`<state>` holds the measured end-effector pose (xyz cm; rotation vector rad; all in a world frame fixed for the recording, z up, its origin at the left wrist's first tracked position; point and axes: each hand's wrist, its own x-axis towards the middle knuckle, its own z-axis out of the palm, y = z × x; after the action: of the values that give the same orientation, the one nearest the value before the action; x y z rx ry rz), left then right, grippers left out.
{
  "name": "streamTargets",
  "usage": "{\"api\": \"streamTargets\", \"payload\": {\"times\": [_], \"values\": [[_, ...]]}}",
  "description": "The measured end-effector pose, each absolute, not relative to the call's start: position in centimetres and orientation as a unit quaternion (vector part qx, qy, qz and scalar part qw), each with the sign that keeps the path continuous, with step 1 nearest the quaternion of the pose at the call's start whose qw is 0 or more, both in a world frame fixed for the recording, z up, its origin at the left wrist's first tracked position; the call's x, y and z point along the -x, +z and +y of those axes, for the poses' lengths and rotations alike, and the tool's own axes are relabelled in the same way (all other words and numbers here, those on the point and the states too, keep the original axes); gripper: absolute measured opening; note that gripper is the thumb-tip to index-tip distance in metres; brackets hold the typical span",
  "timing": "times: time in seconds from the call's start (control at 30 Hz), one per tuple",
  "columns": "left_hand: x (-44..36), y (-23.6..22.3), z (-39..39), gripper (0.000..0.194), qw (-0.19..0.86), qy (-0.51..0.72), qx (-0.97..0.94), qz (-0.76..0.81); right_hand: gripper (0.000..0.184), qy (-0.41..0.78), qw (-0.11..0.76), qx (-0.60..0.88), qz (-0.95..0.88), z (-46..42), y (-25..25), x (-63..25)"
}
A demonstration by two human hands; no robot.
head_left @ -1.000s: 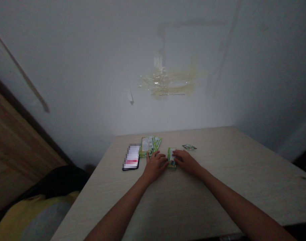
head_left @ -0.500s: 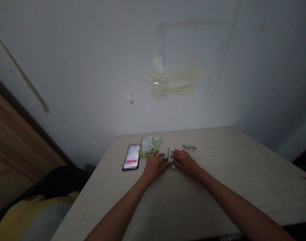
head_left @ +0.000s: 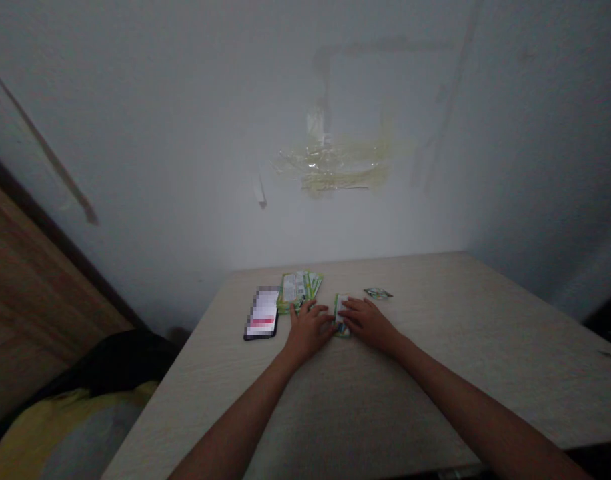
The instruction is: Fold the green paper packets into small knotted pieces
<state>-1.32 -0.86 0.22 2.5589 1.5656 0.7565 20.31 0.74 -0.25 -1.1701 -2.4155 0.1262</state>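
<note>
A small green and white packet [head_left: 341, 308] lies flat on the table between my hands. My right hand [head_left: 368, 321] rests over its right side, fingers stretched out across it. My left hand [head_left: 308, 330] lies to the left with spread fingers, and some of its fingertips reach the packet's left edge. Just beyond my left hand is a pile of similar green and white packets [head_left: 294, 287], slightly fanned at its right; the thumb side of that hand is close to its lower edge.
A phone [head_left: 262, 317] with a lit, blurred screen lies left of the pile. Farther right on the table [head_left: 435, 347] sits a small crumpled green wrapper [head_left: 378, 293]. The wall [head_left: 185, 167] stands directly behind. A yellow and grey cloth [head_left: 85, 427] is at lower left.
My right hand has shifted very slightly left over the packet. The left hand, pile, phone and wrapper look the same.
</note>
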Motion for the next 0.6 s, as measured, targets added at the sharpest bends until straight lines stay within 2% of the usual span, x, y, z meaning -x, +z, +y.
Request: {"api": "streamTargets", "payload": {"times": [0.6], "values": [[1.35, 0.49, -1.03, 0.024, 0.034, 0.241, -0.826, 0.509, 0.034, 0.043, 0.234, 0.414, -0.879, 0.8, -0.67, -20.13]]}}
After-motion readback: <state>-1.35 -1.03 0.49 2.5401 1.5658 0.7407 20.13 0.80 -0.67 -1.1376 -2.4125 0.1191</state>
